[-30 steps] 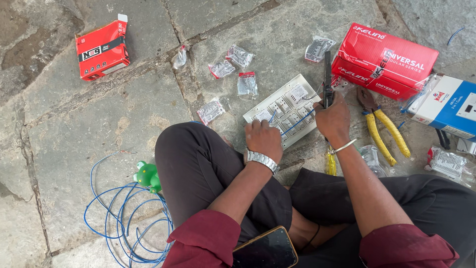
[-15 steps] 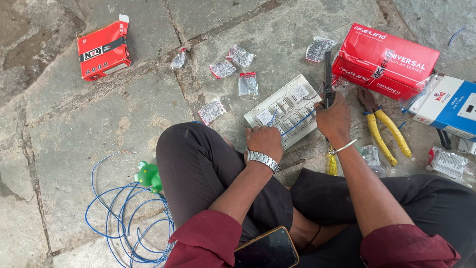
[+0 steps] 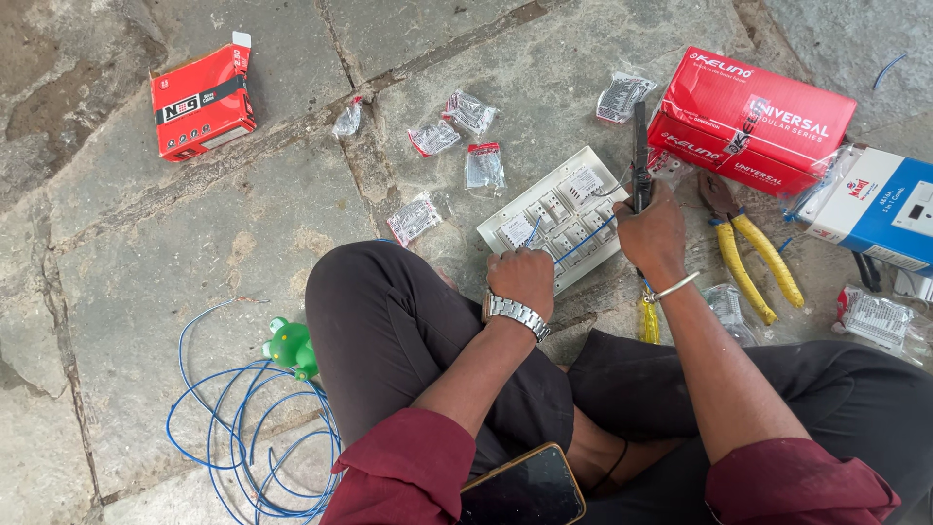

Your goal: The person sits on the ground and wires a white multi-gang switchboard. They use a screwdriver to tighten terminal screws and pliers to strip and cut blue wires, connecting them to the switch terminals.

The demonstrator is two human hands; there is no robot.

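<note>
Left hand (image 3: 522,279): pressing down on white switch plate (image 3: 559,216), no grip.
Right hand (image 3: 653,231): closed around black tool (image 3: 639,160).
Risk: tool may slip off the blue wire (image 3: 591,236) if the plate shifts.

Centre frame: white switch plate (image 3: 562,216) on stone floor (image 3: 146,243), left hand (image 3: 522,277) resting on its near edge; right hand (image 3: 653,231) gripping a dark tool (image 3: 639,156). Right: red carton (image 3: 750,119), yellow-handled pliers (image 3: 748,243). Lower left: blue wire coil (image 3: 243,437).

Makeshift electrical worksite: stone floor (image 3: 146,253), pliers (image 3: 753,248)
</note>
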